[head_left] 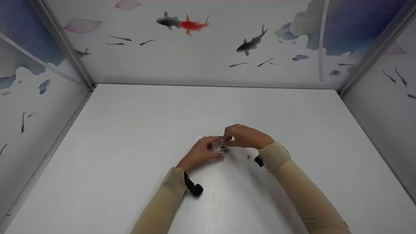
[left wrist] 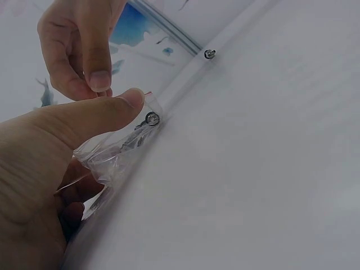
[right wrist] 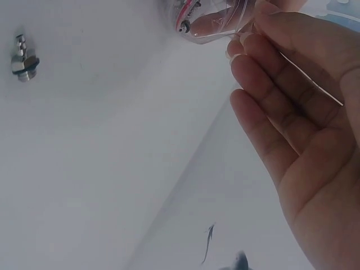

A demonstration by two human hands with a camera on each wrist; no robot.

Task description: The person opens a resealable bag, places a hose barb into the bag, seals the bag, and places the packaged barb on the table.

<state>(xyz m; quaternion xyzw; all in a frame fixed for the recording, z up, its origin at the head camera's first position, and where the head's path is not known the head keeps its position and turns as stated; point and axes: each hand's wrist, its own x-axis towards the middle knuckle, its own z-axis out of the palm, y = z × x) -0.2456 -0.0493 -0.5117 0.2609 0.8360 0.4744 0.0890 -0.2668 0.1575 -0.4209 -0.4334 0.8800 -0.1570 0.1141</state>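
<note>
A small clear plastic bag [head_left: 215, 146] with several shiny metal fittings inside lies at the middle of the table, between both hands. My left hand [head_left: 202, 151] holds it from the left, and in the left wrist view the thumb lies along the crumpled bag [left wrist: 109, 167] with the fingers curled behind. From the right, my right hand [head_left: 247, 136] pinches the bag's edge between thumb and forefinger, as the right wrist view shows. One loose metal fitting [right wrist: 23, 59], with a hexagonal collar and a dark ring, lies apart on the table near the right wrist.
The white table [head_left: 130, 130] is enclosed by panels printed with fish, at the back [head_left: 208, 58] and both sides. Black wrist cameras [head_left: 196, 189] stick out from both sleeves.
</note>
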